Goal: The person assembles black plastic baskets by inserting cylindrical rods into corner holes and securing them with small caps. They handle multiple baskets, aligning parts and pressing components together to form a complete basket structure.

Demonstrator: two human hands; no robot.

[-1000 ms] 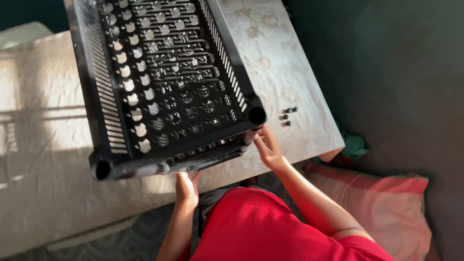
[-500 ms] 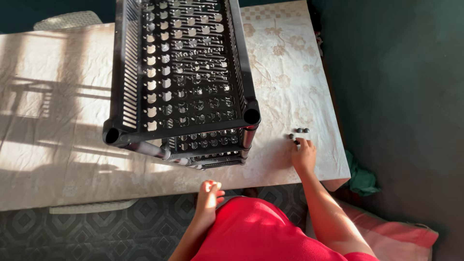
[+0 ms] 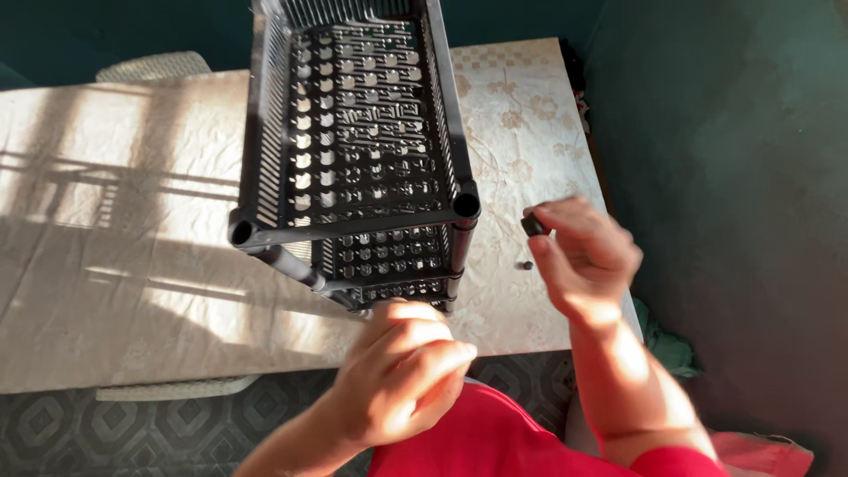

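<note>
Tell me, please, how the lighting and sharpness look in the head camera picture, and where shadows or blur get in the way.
Head view: warm low sunlight streaks the table, with long barred shadows on its left side; the black rack is fairly sharp; the left hand is motion-blurred, as is the right hand, which pinches a small dark piece; the right background is dark.

The place looked like a room in a home. A table [image 3: 132, 221] carried a pale cloth printed with flowers, and low sunlight fell across it in window-shaped patches. The wall [image 3: 733, 177] past the table's right edge was painted dark teal. A patterned grey rug [image 3: 177, 424] lay under the near edge, and the woven backs of two chairs [image 3: 155, 66] showed at the near and far edges. A black plastic rack [image 3: 353, 150] stood on the cloth.
</note>
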